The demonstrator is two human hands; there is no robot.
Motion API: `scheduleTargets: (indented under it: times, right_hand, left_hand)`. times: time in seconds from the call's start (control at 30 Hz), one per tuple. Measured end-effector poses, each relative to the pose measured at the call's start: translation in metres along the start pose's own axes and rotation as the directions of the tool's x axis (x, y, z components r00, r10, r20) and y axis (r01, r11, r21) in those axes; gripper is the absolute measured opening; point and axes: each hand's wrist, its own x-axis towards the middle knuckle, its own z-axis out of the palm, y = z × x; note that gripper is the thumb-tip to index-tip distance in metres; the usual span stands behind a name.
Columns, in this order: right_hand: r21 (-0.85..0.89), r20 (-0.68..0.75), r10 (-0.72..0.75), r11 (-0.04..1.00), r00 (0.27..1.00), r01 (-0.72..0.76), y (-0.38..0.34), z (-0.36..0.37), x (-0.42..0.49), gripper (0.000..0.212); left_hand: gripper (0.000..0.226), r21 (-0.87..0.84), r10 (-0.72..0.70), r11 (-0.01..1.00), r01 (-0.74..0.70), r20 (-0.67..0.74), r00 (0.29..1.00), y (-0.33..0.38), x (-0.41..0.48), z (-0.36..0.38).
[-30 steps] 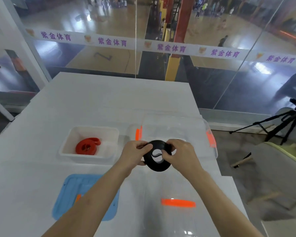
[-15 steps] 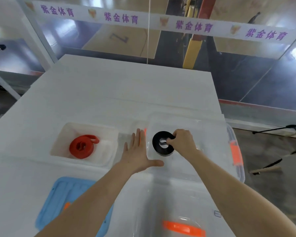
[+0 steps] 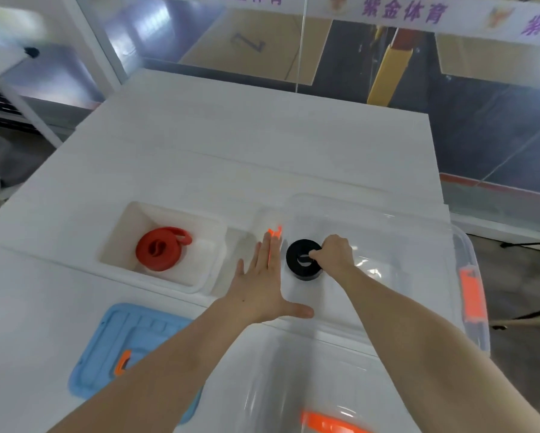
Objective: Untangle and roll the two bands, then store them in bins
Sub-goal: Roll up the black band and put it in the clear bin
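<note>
Right hand: fingers curled, pinching the right edge of the black band with fingertips near the centre hole. Band is a tight flat roll, held inside the clear bin toward its left end. It sits low in the bin; cannot tell if it is touching the floor.

Left hand: released, holds nothing. Fingers straight and together, thumb spread to the right. Palm faces down over the bin's near left corner, apparently bracing the rim. Fingertips reach up beside the left orange latch.

Progress, judged from the layout:
- Red band rolled and lying in the white bin, outer tail a little loose at upper right. That one looks done.
- Black band untangled and rolled, inside its bin but not yet let go.
- Left to do: release the roll so it stays coiled and draw the hand out. Neither bin has a lid on. Blue lid lies flat on the worktop near the white bin, clear lid nearest the camera. The task does not call for closing them.

Pose: both forearms reach forward from the bottom edge, converging on the clear bin. Right wrist bent down into the bin, knuckles up. Left arm comes in from lower left, wrist flat.

Risk: roll may spring open on release.
</note>
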Motion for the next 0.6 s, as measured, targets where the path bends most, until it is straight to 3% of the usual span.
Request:
scheduleTargets:
  times: [0.37,0.6]
  right_hand:
    - [0.031,-0.055,-0.03,0.999,0.998,0.032,0.017,0.024,0.014,0.027]
    - [-0.036,-0.013,-0.042,0.998,0.999,0.042,0.012,-0.003,-0.004,0.024]
  left_hand:
    - [0.158,0.047,0.003,0.999,-0.004,0.011,1.0,-0.001,0.002,0.0]
    - [0.161,0.124,-0.037,0.992,0.033,0.028,0.999,0.004,0.004,-0.005]
